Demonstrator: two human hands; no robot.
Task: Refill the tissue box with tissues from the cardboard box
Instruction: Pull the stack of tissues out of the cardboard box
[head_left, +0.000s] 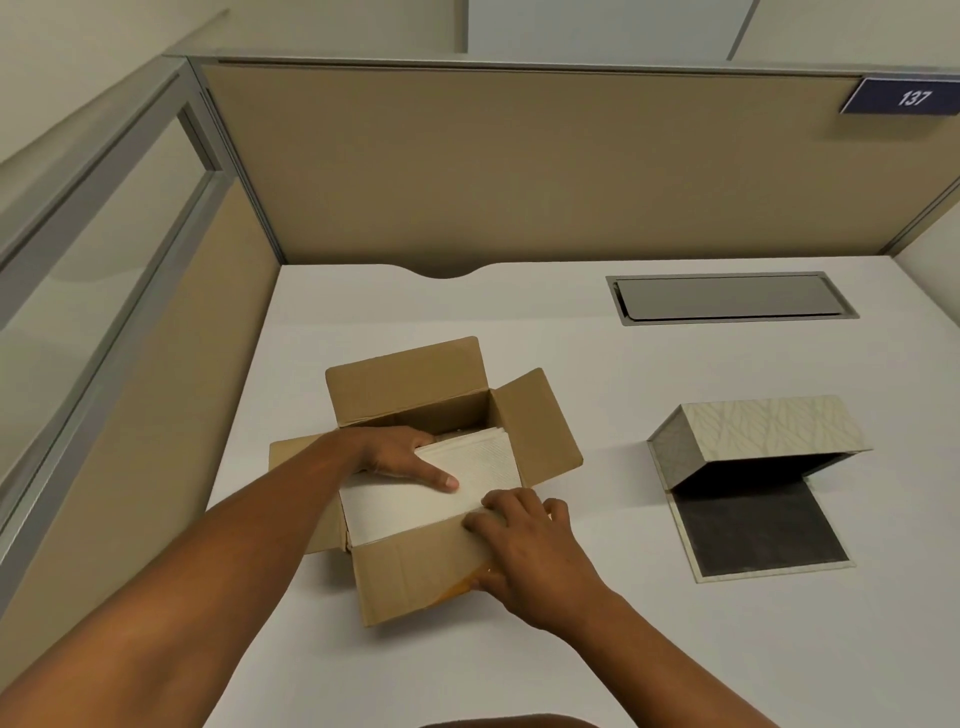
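An open brown cardboard box (410, 571) sits on the white desk with its flaps spread out. A stack of white tissues (415, 506) fills it. My left hand (402, 457) reaches into the box at the stack's left side, thumb lying flat on top and fingers tucked down beside the tissues. My right hand (524, 540) grips the stack's near right corner at the box's front wall, fingers curled over the edge. To the right lies the tissue box (753, 431), cream with a leaf pattern, hinged open, its dark base panel (753, 530) flat on the desk and nothing inside.
A white desk (623, 649) carries everything. A grey metal cable hatch (727, 297) is set into the desk at the back right. Tan partition walls (519, 166) close off the back and left. A blue sign (906, 96) reads 137.
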